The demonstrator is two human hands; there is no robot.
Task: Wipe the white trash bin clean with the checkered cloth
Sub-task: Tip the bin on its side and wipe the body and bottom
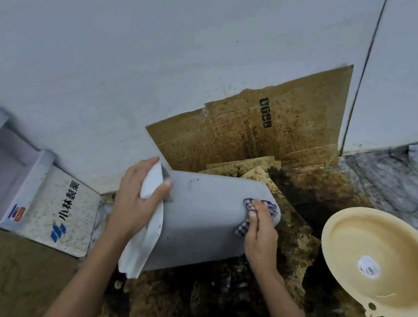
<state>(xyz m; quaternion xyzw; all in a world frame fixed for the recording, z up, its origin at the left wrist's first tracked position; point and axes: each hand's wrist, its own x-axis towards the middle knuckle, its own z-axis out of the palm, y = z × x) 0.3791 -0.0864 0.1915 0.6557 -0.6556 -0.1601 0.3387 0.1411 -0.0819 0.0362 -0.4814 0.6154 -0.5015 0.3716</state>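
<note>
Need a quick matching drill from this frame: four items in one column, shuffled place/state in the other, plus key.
Items
1. white trash bin
2. checkered cloth
3. yellow basin
4. white liner bag

Place or state
A. gripped at the bin's rim by the left hand
B. on the floor at the right, holding nothing
C. tipped on its side over stained cardboard
D. pressed under the right hand near the bin's base

Pairs: 1-C, 2-D, 3-B, 4-A
</note>
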